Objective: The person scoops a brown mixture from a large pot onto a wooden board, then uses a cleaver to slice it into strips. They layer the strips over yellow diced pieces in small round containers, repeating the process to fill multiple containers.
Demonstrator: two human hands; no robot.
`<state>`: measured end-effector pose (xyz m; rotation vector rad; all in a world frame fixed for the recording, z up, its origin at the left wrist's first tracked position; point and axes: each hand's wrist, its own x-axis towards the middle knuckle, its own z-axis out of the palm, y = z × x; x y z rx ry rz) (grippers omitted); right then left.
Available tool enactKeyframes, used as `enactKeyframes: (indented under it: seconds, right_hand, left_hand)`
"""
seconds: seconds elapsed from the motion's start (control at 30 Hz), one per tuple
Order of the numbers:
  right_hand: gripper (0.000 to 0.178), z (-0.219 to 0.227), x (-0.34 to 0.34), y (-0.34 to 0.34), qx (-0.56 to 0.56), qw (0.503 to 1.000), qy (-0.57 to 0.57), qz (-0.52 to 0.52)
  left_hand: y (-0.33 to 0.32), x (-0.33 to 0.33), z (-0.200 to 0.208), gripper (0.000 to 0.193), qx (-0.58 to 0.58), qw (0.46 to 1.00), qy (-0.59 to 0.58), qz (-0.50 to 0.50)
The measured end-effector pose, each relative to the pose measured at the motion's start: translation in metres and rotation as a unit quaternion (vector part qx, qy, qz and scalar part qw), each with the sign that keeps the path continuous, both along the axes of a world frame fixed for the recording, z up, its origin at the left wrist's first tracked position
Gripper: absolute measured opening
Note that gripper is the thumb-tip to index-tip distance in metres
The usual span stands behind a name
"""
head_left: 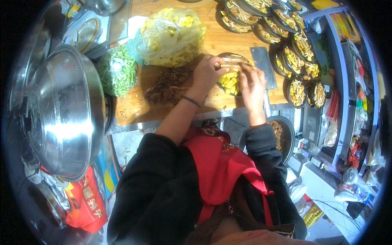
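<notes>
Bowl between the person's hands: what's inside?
The bowl holds yellow chunks on the near side and brownish strips on the far side. The left hand and right hand cover parts; what lies beneath is hidden.

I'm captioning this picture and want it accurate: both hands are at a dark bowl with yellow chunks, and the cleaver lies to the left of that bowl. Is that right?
Not quite: the head view shows the cleaver to the right of the dark bowl with yellow chunks. The rest stands.
</notes>
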<state>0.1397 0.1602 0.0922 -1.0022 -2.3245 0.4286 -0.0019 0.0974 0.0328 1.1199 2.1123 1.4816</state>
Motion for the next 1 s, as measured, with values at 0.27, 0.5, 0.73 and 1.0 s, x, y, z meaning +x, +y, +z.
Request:
enactKeyframes:
  seconds: [0.27, 0.5, 0.73, 1.0]
  right_hand:
    - [0.021, -0.005, -0.026, -0.001, -0.036, 0.998, -0.048, 0.023]
    - [0.017, -0.007, -0.028, -0.003, -0.043, 0.998, -0.046, -0.004]
    - [0.015, -0.006, -0.011, -0.003, -0.115, 0.988, 0.090, -0.043]
    - [0.016, -0.038, 0.029, 0.028, -0.169, 0.965, 0.165, -0.118]
  left_hand:
    - [-0.004, -0.005, -0.004, 0.015, 0.016, 0.993, -0.113, -0.020]
    - [-0.005, -0.007, -0.010, 0.013, 0.049, 0.997, -0.049, -0.022]
    - [-0.014, -0.001, -0.002, 0.014, 0.105, 0.988, -0.114, -0.010]
    - [-0.009, 0.001, 0.012, 0.022, -0.022, 0.999, 0.028, -0.009]
